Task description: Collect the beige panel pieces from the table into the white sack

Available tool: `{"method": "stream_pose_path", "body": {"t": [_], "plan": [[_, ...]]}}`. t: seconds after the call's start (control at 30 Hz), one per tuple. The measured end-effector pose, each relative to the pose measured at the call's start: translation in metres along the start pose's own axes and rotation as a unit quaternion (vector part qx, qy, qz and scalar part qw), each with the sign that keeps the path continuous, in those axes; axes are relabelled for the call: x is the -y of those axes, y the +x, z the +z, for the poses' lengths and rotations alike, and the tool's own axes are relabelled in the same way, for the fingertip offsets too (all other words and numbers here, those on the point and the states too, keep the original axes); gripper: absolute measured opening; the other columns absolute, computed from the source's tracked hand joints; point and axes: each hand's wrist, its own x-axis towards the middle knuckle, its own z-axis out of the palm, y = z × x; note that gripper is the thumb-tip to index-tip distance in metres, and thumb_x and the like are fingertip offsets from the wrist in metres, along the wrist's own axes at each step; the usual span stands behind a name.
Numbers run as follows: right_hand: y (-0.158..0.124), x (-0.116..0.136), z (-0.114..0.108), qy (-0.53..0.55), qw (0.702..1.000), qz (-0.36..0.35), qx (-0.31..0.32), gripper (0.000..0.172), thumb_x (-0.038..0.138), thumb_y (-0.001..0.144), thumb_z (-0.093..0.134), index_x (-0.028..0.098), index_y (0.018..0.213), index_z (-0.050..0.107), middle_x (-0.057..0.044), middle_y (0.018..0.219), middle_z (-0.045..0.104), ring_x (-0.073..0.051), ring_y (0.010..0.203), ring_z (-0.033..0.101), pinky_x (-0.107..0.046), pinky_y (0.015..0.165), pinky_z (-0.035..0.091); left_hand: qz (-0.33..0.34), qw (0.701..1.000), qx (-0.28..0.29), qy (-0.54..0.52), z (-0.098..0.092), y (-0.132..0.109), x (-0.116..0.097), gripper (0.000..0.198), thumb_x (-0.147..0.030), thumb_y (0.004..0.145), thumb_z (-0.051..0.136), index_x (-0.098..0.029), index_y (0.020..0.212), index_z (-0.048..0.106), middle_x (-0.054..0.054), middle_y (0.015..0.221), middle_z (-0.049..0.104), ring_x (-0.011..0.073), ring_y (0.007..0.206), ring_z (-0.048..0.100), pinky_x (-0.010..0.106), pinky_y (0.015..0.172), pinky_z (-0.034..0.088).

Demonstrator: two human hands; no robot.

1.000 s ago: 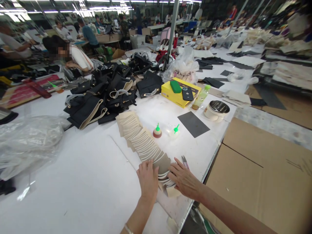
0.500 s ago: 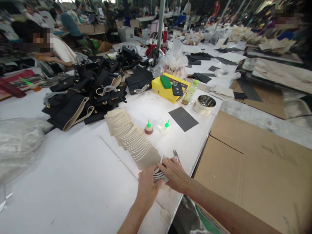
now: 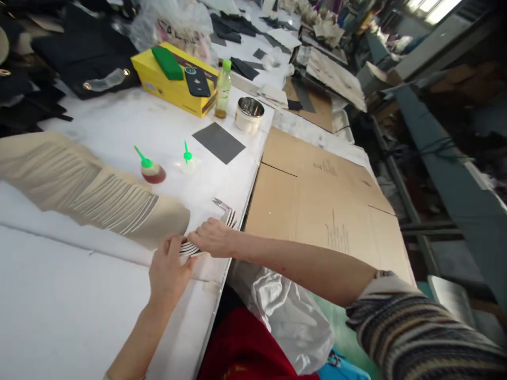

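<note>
My left hand (image 3: 169,268) is closed on one end of a small stack of curved, white-edged strips (image 3: 190,249). My right hand (image 3: 210,237) grips the same stack from above, its fingers close to the left thumb. Part of the stack fans out beyond the right hand, and the rest is covered by my fingers. A metal-tipped cutting tool (image 3: 220,203), perhaps snips, lies just past the right hand. To the left, a long overlapping row of beige pieces (image 3: 105,198) lies on the white table (image 3: 75,295), its near end close to my left hand.
Two green-tipped squeeze bottles, one reddish (image 3: 152,171) and one clear (image 3: 189,162), stand beyond the row. Farther back are a grey sheet (image 3: 219,142), a metal-lined cup (image 3: 249,120), a green-capped bottle (image 3: 223,92) and a yellow box (image 3: 170,87). Flat cardboard (image 3: 301,195) lies right of the table edge.
The view has swung to the right, so the table items appear farther left. Both hands keep hold of the strips; any shift between them is small.
</note>
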Motion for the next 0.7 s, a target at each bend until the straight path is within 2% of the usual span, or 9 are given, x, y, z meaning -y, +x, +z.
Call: {"method": "stream_pose_path", "body": {"t": [0.1,0.17,0.27,0.37,0.43,0.53,0.6,0.7], "plan": [[-0.016,0.004,0.004,0.036,0.999,0.038,-0.004,0.021,0.011,0.087,0.056,0.015,0.107,0.05,-0.007,0.089,0.066,-0.024,0.079,0.06,-0.036,0.079,0.04,0.02,0.998,-0.014,-0.058,0.0,-0.004,-0.004,0.042,-0.034,0.08,0.059,-0.02,0.118,0.047,0.009,0.112,0.055,0.0285,0.106,0.055,0.041,0.087,0.051],[-0.04,0.007,0.004,0.072,0.993,0.098,-0.014,0.026,0.016,0.084,0.06,0.017,0.108,0.049,-0.005,0.09,0.067,-0.024,0.08,0.061,-0.035,0.077,0.04,0.027,0.995,-0.02,-0.097,-0.002,-0.01,-0.01,0.056,-0.041,0.081,0.058,-0.019,0.13,0.042,0.011,0.121,0.053,0.0285,0.108,0.055,0.043,0.091,0.05],[-0.108,0.016,0.006,0.132,0.96,0.247,-0.026,0.028,0.031,0.085,0.059,0.019,0.108,0.048,-0.004,0.09,0.066,-0.024,0.08,0.062,-0.029,0.065,0.039,0.014,0.991,-0.022,-0.13,-0.004,-0.026,-0.019,0.069,-0.052,0.081,0.059,-0.019,0.137,0.037,0.013,0.128,0.051,0.027,0.101,0.059,0.046,0.092,0.05],[-0.2,0.038,0.026,0.179,0.893,0.413,-0.019,0.028,0.036,0.085,0.06,0.019,0.105,0.049,-0.001,0.086,0.065,-0.021,0.078,0.063,-0.024,0.061,0.036,0.015,0.989,0.022,-0.147,-0.003,-0.052,-0.019,0.059,-0.054,0.084,0.054,-0.021,0.132,0.044,0.01,0.118,0.058,0.0245,0.091,0.063,0.044,0.086,0.053],[-0.262,0.059,0.054,0.198,0.838,0.508,-0.002,0.029,0.029,0.082,0.062,0.02,0.107,0.05,0.0,0.085,0.065,-0.019,0.076,0.062,-0.023,0.062,0.037,0.024,0.987,0.056,-0.147,0.001,-0.071,-0.012,0.049,-0.053,0.088,0.048,-0.022,0.126,0.048,0.008,0.115,0.06,0.0235,0.089,0.064,0.043,0.084,0.054],[-0.336,0.093,0.116,0.207,0.741,0.636,0.051,0.027,0.023,0.078,0.066,0.017,0.101,0.053,0.001,0.072,0.061,-0.02,0.067,0.059,-0.026,0.058,0.036,0.008,0.987,0.091,-0.131,0.011,-0.097,0.006,0.047,-0.057,0.087,0.044,-0.023,0.118,0.052,0.008,0.112,0.062,0.0247,0.087,0.064,0.044,0.082,0.054],[-0.365,0.114,0.165,0.221,0.681,0.692,0.085,0.021,0.027,0.084,0.065,0.016,0.1,0.056,0.002,0.071,0.058,-0.018,0.064,0.058,-0.028,0.059,0.043,-0.02,0.986,0.11,-0.123,0.019,-0.11,0.02,0.049,-0.06,0.085,0.045,-0.023,0.115,0.053,0.007,0.11,0.062,0.0254,0.086,0.064,0.046,0.083,0.053],[-0.38,0.136,0.24,0.248,0.611,0.743,0.113,0.018,0.032,0.092,0.063,0.017,0.101,0.059,-0.001,0.085,0.061,-0.018,0.075,0.061,-0.033,0.069,0.051,-0.06,0.983,0.131,-0.118,0.026,-0.119,0.037,0.048,-0.061,0.082,0.047,-0.025,0.114,0.054,0.006,0.11,0.062,0.0254,0.087,0.065,0.047,0.088,0.053]]}}
